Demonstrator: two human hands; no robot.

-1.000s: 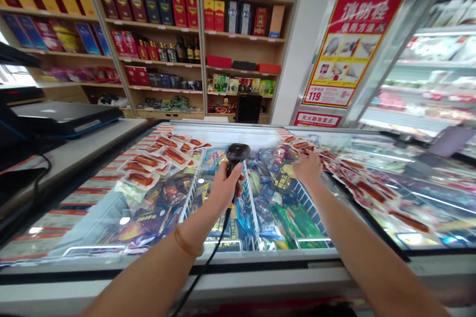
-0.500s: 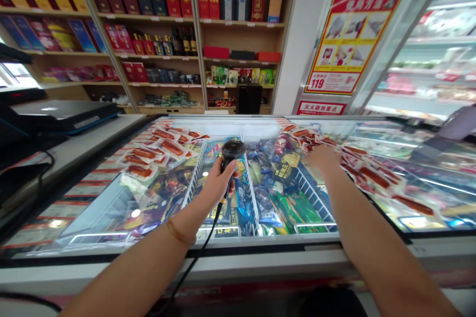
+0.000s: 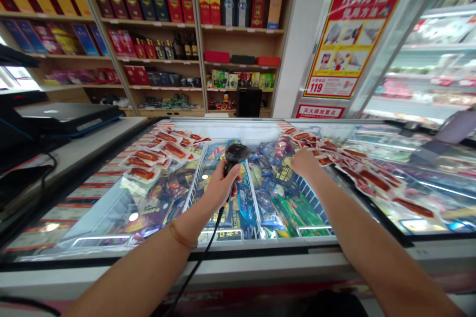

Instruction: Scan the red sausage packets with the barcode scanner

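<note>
My left hand (image 3: 222,178) is wrapped round the handle of a black barcode scanner (image 3: 237,150), whose cable (image 3: 211,237) runs down toward me. The scanner is held above the glass top of a chest freezer (image 3: 267,252). On the right, my right hand (image 3: 303,162) is at the near edge of a pile of sealed packs of reddish-brown sausages (image 3: 372,178). Its back faces me and the fingers are mostly hidden, so any hold on a pack does not show. A second group of sausage packs (image 3: 148,156) lies on the glass to the left.
Under the glass, white wire baskets (image 3: 253,193) hold colourful frozen packages (image 3: 297,213). A counter (image 3: 122,131) with a flat dark device (image 3: 70,115) borders the left side. Behind stand shelves of boxes and bottles (image 3: 180,49). A grey-purple object (image 3: 455,126) is at far right.
My right hand has drawn left and slightly toward me along the pile, uncovering more sausage packs. The scanner in my left hand has shifted slightly right.
</note>
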